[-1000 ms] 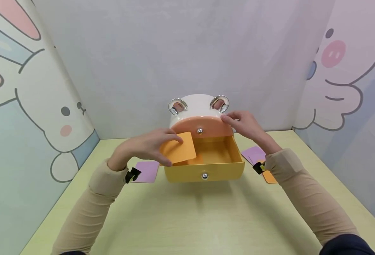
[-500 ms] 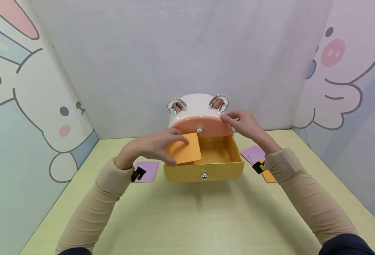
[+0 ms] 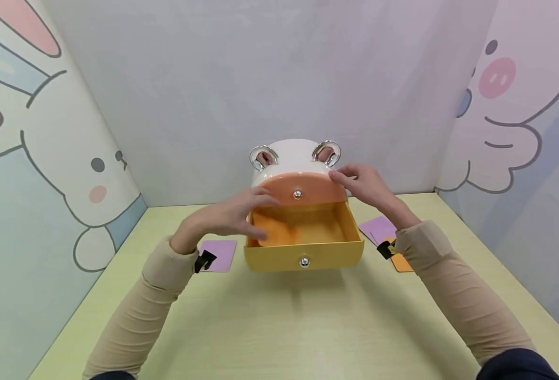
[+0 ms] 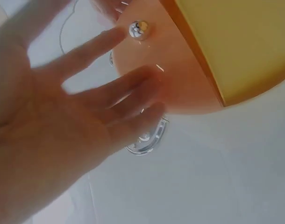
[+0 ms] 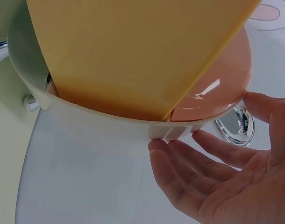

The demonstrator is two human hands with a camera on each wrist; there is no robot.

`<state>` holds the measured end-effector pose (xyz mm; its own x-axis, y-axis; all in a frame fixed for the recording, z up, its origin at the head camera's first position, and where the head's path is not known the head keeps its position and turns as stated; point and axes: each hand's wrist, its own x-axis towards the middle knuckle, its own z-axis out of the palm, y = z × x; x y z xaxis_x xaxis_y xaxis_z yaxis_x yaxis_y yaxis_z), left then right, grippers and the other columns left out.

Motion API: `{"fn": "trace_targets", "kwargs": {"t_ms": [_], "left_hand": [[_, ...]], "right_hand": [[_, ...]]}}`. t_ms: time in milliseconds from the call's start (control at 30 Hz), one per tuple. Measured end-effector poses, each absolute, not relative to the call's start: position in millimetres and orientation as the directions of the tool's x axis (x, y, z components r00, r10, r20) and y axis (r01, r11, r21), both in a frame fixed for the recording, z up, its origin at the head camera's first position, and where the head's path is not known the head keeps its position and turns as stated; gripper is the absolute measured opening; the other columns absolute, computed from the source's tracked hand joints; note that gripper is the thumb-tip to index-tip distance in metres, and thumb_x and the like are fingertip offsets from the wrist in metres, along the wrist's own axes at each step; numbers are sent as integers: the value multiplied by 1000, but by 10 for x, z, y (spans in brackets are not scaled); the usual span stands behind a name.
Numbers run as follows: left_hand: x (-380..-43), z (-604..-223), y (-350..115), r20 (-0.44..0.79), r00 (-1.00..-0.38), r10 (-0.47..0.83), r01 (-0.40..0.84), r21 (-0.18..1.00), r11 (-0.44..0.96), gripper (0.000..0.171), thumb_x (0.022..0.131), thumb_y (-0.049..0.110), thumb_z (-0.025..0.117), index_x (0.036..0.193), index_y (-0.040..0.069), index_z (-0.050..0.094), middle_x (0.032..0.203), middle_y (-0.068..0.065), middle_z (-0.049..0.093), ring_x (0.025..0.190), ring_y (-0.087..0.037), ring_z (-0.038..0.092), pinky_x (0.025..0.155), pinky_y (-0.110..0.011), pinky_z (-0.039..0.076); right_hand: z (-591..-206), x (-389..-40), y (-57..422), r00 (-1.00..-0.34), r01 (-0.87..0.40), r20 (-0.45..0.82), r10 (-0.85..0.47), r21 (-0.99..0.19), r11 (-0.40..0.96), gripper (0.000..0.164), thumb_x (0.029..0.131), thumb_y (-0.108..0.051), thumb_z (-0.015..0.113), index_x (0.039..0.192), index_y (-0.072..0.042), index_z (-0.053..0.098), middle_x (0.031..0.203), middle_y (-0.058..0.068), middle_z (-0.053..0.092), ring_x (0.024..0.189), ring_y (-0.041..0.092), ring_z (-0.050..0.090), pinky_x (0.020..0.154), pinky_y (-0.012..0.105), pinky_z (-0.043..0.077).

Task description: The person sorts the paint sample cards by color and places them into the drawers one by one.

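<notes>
A small white bear-eared drawer cabinet [image 3: 292, 153] stands at the table's back, with a closed coral upper drawer [image 3: 279, 186]. Its yellow lower drawer [image 3: 329, 256] is pulled out. Inside, at the left, lies an orange card [image 3: 277, 232], partly behind my left hand [image 3: 234, 214]. That hand hovers over the drawer's left side, fingers spread and slightly blurred, holding nothing; the left wrist view shows its bare palm [image 4: 53, 121]. With my right hand [image 3: 362, 184] I touch the cabinet's right side: thumb at the front rim, fingertips [image 5: 161, 154] against the outer wall.
A purple card [image 3: 220, 255] lies on the table left of the drawer. To the right, purple cards [image 3: 378, 228] and an orange card [image 3: 401, 263] lie partly under my right wrist. A pale back wall [image 3: 203, 105] and cartoon-printed side walls enclose the table.
My left hand carried the orange card rightward over the drawer and let it go; the card has dropped inside. My right hand has stayed on the cabinet.
</notes>
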<state>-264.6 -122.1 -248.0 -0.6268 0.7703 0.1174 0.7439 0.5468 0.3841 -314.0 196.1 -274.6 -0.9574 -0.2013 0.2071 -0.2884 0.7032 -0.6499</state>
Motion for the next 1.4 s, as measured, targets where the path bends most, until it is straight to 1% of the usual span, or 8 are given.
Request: {"fn": "trace_targets", "kwargs": {"t_ms": [167,300,433,567,667,800,967,1400], "left_hand": [[-2791,-2550,-1175,456,-661,596,750,380,541,44,84,11,73,123,-2,57,125,-18,54,113,-34,50,98,-48,46],[-2936,-2649,-1137,564,-656,501,741,356,569,43,85,9,72,123,-3,57,122,-19,56,102,-34,55,87,-43,52],[-3028,-2745,-1101,584,-655,480,737,352,577,36,86,8,71,120,-2,60,117,-18,60,99,-32,58,84,-43,56],[-3052,-2801,-1084,599,-654,462,737,364,570,26,88,4,68,113,0,63,110,-17,63,98,-30,59,83,-42,57],[-3055,-2823,-1083,614,-653,443,733,366,574,22,88,1,65,110,1,65,108,-15,64,97,-29,59,82,-41,57],[-3056,-2839,-1097,626,-658,418,724,373,580,20,89,-2,64,108,2,66,107,-14,65,97,-28,60,83,-41,57],[-3052,-2839,-1109,634,-658,407,720,368,589,19,89,-1,64,108,2,67,106,-14,66,97,-27,60,83,-40,58],[-3047,-2836,-1096,616,-669,416,714,377,590,23,89,-2,63,112,2,66,111,-14,65,101,-29,60,83,-42,58]], "right_hand": [[-2806,-3123,2073,-955,-295,216,-203,-643,707,58,98,-52,44,129,-6,59,127,17,61,110,35,60,92,52,52],[-2903,-3086,2271,-962,-269,199,-185,-586,764,59,100,-49,41,131,-1,56,131,21,57,117,40,55,97,56,48],[-3115,-3029,2535,-983,-180,114,-143,-488,854,70,98,-54,44,133,7,49,133,29,52,120,46,52,97,59,46],[-3390,-2946,2782,-993,-96,-38,-116,-347,933,85,91,-57,54,136,14,40,132,36,49,113,48,54,87,60,49],[-3577,-2872,2919,-984,-56,-148,-100,-279,959,91,85,-60,60,130,17,39,117,35,56,96,42,59,72,50,52],[-3762,-2791,3037,-969,-6,-239,-61,-225,974,89,80,-64,63,118,14,42,92,22,59,79,32,56,63,40,46],[-3873,-2729,3115,-960,35,-280,-12,-162,986,95,78,-65,63,119,17,38,90,24,57,78,34,53,66,45,45],[-3956,-2707,3176,-961,32,-275,-8,-141,990,99,76,-63,66,117,22,35,88,25,55,79,38,52,71,48,44]]}}
